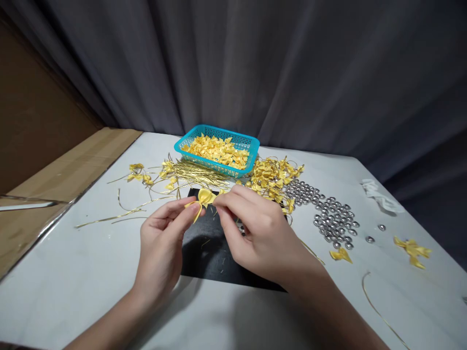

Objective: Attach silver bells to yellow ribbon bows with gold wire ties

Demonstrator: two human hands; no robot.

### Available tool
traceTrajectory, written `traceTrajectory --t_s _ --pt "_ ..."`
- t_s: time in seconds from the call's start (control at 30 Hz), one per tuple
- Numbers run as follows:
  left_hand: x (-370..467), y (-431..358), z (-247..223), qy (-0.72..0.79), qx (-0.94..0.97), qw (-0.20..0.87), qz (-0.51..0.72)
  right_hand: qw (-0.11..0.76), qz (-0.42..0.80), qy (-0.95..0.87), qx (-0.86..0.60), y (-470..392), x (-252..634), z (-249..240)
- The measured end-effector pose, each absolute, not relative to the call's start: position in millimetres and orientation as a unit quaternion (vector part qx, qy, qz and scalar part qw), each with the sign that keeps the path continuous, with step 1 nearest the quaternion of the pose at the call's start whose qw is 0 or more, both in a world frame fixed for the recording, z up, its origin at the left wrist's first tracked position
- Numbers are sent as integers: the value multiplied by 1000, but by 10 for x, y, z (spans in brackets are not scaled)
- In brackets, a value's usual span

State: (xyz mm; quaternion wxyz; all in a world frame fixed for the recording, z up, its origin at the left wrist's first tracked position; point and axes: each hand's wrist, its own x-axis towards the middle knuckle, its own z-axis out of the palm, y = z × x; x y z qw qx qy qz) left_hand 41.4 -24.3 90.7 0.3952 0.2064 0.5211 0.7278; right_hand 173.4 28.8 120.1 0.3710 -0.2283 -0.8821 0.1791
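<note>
Between thumb and fingers, my left hand pinches a yellow ribbon bow above a black mat. My right hand is closed in a pinch at the bow's right side. Its fingertips meet right by the bow, and whatever is between them is too small or hidden to make out. Behind my hands lies a bundle of gold cords. A heap of yellow bows with cords spreads behind my right hand, partly covered by it.
A blue basket of yellow bows stands at the back. Silver beads lie scattered on the right, near loose bows and a crumpled white piece. Cardboard borders the white table's left edge; a grey curtain hangs behind.
</note>
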Motion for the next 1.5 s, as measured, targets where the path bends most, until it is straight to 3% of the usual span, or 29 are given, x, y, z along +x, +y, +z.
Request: traceTrajectory --t_s 0.87,1.5 --pt "436 -233 912 528 210 373 733 377 125 -883 -252 233 1687 1131" --pt "421 -230 933 525 207 372 737 366 163 -880 -254 225 1697 1163"
